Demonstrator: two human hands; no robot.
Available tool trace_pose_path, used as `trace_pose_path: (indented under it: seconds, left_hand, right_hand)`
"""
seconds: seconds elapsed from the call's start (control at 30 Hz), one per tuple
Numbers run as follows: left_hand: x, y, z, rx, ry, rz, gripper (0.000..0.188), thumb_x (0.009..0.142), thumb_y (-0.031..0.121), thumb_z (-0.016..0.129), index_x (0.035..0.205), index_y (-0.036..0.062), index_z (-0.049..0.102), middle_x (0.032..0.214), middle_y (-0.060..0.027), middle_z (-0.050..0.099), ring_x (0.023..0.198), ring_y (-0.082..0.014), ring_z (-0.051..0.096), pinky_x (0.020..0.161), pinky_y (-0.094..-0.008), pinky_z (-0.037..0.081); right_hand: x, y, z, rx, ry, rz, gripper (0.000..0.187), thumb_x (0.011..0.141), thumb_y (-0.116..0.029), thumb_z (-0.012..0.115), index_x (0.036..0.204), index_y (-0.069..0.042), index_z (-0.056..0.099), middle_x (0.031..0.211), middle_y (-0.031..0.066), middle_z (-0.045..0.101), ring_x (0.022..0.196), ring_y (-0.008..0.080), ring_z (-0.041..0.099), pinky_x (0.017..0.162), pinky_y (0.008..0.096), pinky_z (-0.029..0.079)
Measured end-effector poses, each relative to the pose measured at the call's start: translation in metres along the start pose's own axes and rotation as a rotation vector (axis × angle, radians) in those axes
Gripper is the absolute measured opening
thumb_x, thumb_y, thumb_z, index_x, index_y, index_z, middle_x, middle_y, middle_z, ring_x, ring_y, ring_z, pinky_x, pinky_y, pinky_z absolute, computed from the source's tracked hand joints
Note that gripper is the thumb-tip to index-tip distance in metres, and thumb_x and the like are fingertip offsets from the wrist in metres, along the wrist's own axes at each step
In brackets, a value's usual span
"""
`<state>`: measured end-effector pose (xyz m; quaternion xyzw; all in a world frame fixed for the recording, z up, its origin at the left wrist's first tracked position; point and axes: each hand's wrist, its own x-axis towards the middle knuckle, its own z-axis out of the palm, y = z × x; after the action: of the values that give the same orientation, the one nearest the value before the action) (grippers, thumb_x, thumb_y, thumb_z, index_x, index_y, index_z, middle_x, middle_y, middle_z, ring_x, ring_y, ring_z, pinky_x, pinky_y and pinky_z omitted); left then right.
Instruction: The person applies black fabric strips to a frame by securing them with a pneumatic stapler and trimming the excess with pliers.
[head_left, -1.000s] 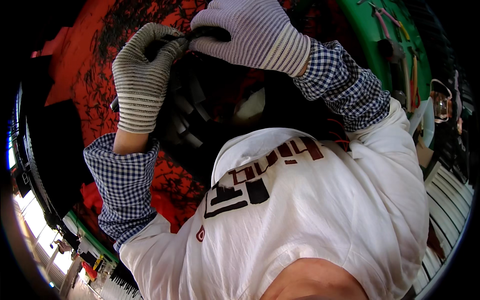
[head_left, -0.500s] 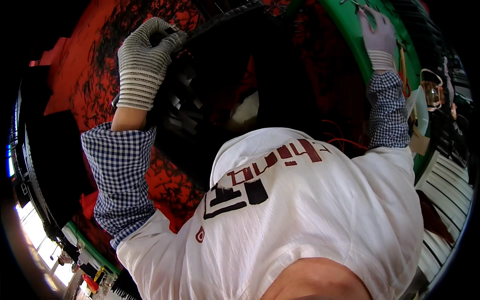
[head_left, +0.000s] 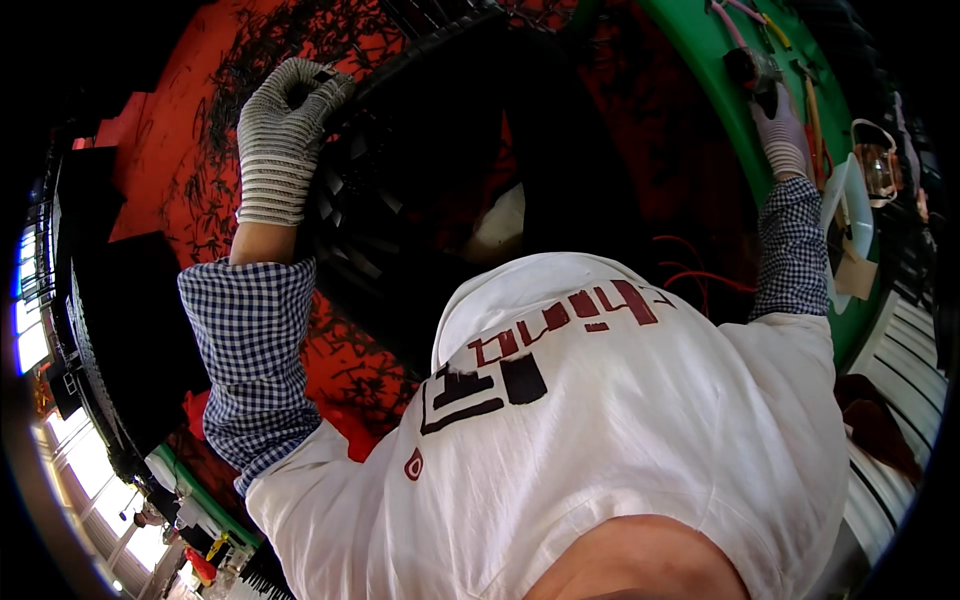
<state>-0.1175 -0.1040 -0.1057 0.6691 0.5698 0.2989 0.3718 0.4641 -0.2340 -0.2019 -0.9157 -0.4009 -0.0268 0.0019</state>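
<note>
Left hand: our left hand [head_left: 283, 135] wears a striped grey glove, and its fingers curl over the top edge of the big black tyre [head_left: 420, 180].
Right hand: our right hand [head_left: 778, 125] reaches far out to a small dark tool [head_left: 752, 68] on the green bench [head_left: 700, 60]. We cannot tell if the fingers grip it.
Tyre: it stands in front of us on the red floor [head_left: 170, 180].
Sleeves: blue and white checks.
</note>
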Motion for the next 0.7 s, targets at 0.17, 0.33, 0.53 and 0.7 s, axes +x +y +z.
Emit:
trace_pose_path:
  seconds: [0.17, 0.33, 0.53, 0.7]
  left_hand:
    - [0.0, -0.004, -0.008, -0.045, 0.041, 0.068, 0.005, 0.089, 0.005, 0.071, 0.095, 0.0048, 0.071, 0.086, -0.0008, 0.069, 0.079, -0.0087, 0.063, 0.074, -0.023, 0.054]
    - [0.002, -0.005, -0.008, 0.064, 0.083, 0.077, 0.006, 0.089, 0.005, 0.072, 0.095, 0.005, 0.072, 0.087, -0.002, 0.07, 0.08, -0.0097, 0.064, 0.076, -0.0239, 0.054]
    - [0.014, -0.004, -0.006, 0.102, 0.093, 0.025, 0.011, 0.088, 0.018, 0.076, 0.093, 0.0088, 0.073, 0.081, -0.001, 0.07, 0.072, -0.0088, 0.062, 0.071, -0.0261, 0.054]
    - [0.008, 0.005, -0.004, 0.212, 0.052, -0.033, 0.011, 0.09, 0.018, 0.074, 0.094, 0.0079, 0.073, 0.082, -0.0015, 0.069, 0.075, -0.0087, 0.062, 0.073, -0.0264, 0.053]
  right_hand:
    - [0.008, 0.005, -0.058, 0.409, 0.127, -0.025, 0.071, 0.089, -0.054, 0.066, 0.147, -0.018, 0.047, 0.131, 0.0222, 0.062, 0.118, 0.0335, 0.062, 0.1, 0.043, 0.049]
    - [-0.013, -0.018, -0.127, 1.036, -0.003, -0.259, 0.062, 0.086, -0.039, 0.076, 0.133, -0.004, 0.057, 0.114, 0.0156, 0.071, 0.107, 0.0243, 0.069, 0.093, 0.0339, 0.054]
    - [-0.11, -0.136, -0.142, 1.217, -0.181, -0.534, 0.029, 0.089, -0.016, 0.075, 0.112, -0.003, 0.065, 0.095, 0.0039, 0.067, 0.084, 0.0137, 0.065, 0.08, 0.0287, 0.053]
    - [-0.188, -0.223, -0.111, 1.135, -0.238, -0.989, 0.059, 0.076, -0.021, 0.085, 0.128, -0.008, 0.06, 0.109, 0.014, 0.072, 0.101, 0.0264, 0.072, 0.087, 0.0361, 0.059]
